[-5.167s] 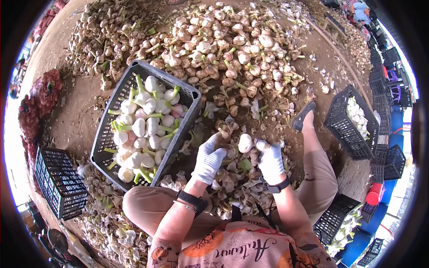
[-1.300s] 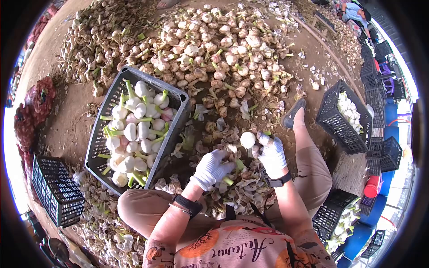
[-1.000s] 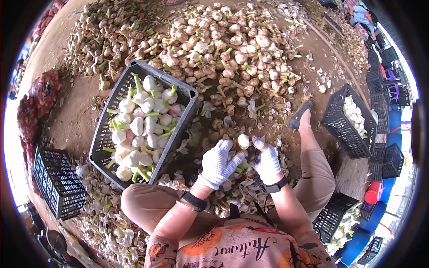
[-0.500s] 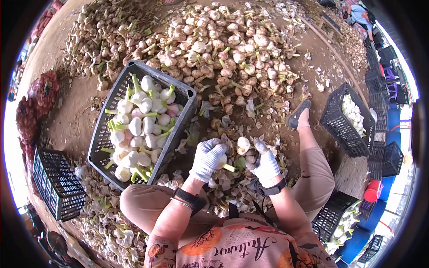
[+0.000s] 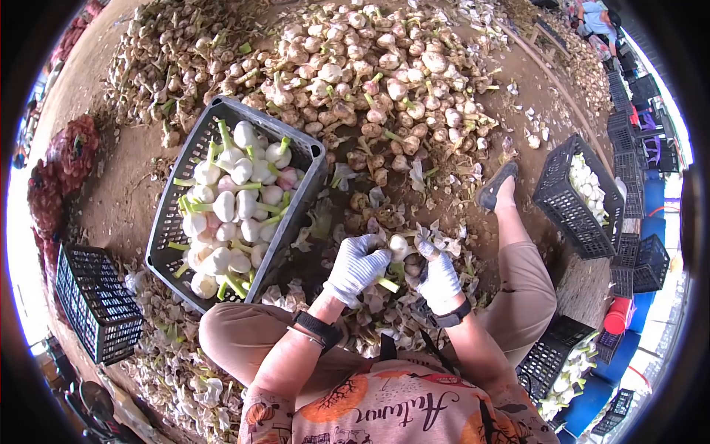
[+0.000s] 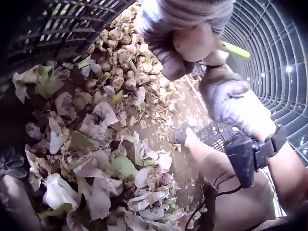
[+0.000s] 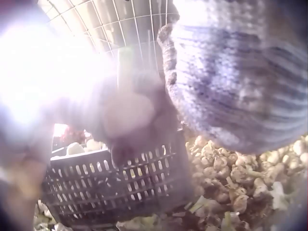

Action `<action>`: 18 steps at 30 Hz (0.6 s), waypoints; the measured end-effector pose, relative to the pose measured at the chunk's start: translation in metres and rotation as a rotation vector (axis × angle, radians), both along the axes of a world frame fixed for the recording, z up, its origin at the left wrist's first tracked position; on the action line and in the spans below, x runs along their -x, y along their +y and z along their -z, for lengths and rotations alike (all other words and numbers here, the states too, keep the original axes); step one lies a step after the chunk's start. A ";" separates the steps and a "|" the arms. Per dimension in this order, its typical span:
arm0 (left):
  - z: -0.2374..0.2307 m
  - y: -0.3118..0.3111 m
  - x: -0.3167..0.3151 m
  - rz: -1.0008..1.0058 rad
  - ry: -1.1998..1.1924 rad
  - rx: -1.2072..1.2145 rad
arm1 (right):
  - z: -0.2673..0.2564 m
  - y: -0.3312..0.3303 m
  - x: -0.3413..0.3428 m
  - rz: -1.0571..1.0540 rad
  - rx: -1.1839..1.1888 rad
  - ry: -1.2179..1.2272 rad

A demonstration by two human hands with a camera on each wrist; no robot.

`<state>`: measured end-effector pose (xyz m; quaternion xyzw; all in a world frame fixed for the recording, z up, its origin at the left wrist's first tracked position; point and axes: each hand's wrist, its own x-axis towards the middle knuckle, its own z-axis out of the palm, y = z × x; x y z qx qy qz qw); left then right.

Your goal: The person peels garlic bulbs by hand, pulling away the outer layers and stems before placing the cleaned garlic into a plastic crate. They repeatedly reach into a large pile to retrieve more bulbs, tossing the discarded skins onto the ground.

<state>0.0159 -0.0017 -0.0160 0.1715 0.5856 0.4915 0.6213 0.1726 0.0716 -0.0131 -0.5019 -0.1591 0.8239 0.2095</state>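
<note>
My gloved left hand [image 5: 358, 271] grips a garlic bulb [image 6: 195, 43]; its cut green stem [image 5: 387, 284] sticks out below the fingers. Just to the right, my gloved right hand [image 5: 439, 281] curls with thumb and fingers at a second white garlic bulb [image 5: 399, 246]. The left fingertips come right up to this second bulb. In the left wrist view the right hand [image 6: 233, 98] is close under the left, its fingertips at a pale bulb [image 6: 216, 58]. The right wrist view shows the right glove [image 7: 236, 82] large, with the stemmed bulb [image 7: 129, 114] blurred beside it.
A grey crate [image 5: 314, 159] of cleaned garlic bulbs stands left of the hands. Loose skins [image 6: 101, 183] cover the ground between the legs. Ahead lies a large garlic heap [image 5: 370, 66]. Black crates [image 5: 100, 307] stand at far left, and another [image 5: 577, 200] at right.
Over the last second the left hand reaches over the second bulb, pulls back with the stemmed bulb showing, then moves right to it again. The right hand stays nearly in place.
</note>
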 end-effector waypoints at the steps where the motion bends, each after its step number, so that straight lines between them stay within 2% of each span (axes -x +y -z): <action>1: 0.003 -0.001 0.001 -0.021 -0.017 0.012 | -0.001 0.000 0.000 0.008 0.042 0.029; 2: 0.009 -0.001 0.002 -0.020 -0.016 0.010 | 0.000 0.001 -0.001 0.010 0.041 0.030; 4: 0.020 0.000 0.006 -0.117 0.134 0.015 | 0.007 0.007 -0.007 0.059 0.113 0.220; 5: 0.016 0.002 0.012 -0.106 0.106 0.045 | 0.012 0.009 -0.007 0.094 0.137 0.248; 8: -0.002 0.006 0.008 -0.141 0.163 -0.099 | 0.011 0.011 -0.008 0.109 0.115 0.218; 10: 0.010 0.004 0.005 -0.121 0.132 -0.175 | 0.006 0.010 -0.004 0.129 0.097 0.177; 12: 0.012 0.008 0.004 -0.391 -0.151 -0.097 | 0.007 0.008 -0.006 0.151 0.083 0.137; 14: 0.024 0.007 0.010 -0.569 -0.148 0.031 | 0.012 0.009 -0.013 -0.144 -0.467 -0.074; 15: 0.036 0.002 0.012 -0.563 -0.150 0.010 | 0.007 0.008 -0.013 -0.243 -0.492 -0.115; 16: 0.044 -0.001 0.011 -0.537 -0.163 -0.024 | 0.002 -0.001 -0.004 -0.259 -0.579 -0.054; 17: 0.030 0.001 0.005 -0.483 -0.153 -0.047 | -0.006 -0.007 0.005 -0.329 -0.828 -0.040; 18: 0.012 0.003 -0.002 -0.417 -0.158 -0.078 | -0.008 -0.011 0.002 -0.554 -0.792 -0.125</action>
